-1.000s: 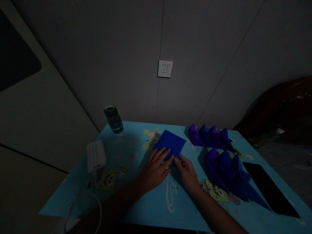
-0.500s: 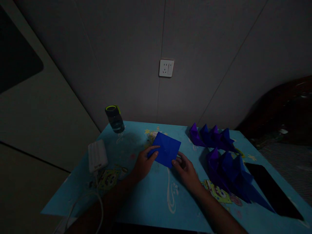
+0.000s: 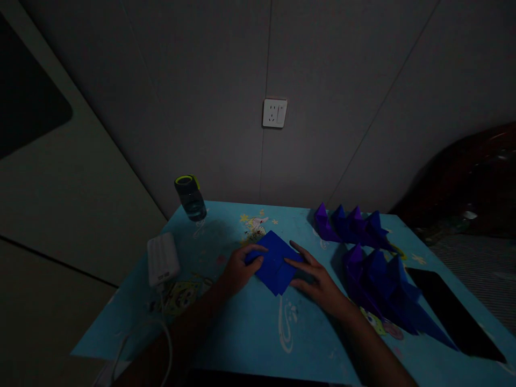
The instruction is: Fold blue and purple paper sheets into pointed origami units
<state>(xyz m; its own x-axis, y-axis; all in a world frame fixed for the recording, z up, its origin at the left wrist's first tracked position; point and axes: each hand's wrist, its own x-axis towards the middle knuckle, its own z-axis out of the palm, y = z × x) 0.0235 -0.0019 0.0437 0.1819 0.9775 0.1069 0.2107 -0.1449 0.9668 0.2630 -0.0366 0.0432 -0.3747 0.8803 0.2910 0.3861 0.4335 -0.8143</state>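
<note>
A folded square of blue paper (image 3: 275, 266) lies turned like a diamond near the middle of the table, between my two hands. My left hand (image 3: 243, 266) grips its left corner, thumb on top and fingers along the edge. Fingers spread, my right hand (image 3: 316, 277) rests at the paper's right corner, with a fingertip on its upper face. To the right stand blue and purple folded paper boats (image 3: 381, 287) in a nested row, and a second such row of paper boats (image 3: 350, 224) sits behind them.
A water bottle (image 3: 191, 199) stands at the table's back left, with a white power bank (image 3: 162, 259) and its cable nearer me. A dark phone-like slab (image 3: 453, 314) lies at the right edge. The patterned blue table (image 3: 242, 338) meets a wall with a socket (image 3: 274, 113).
The blue paper has turned to a diamond position and come slightly nearer me. My right hand has opened from its pinch at the lower corner and spread over the right corner.
</note>
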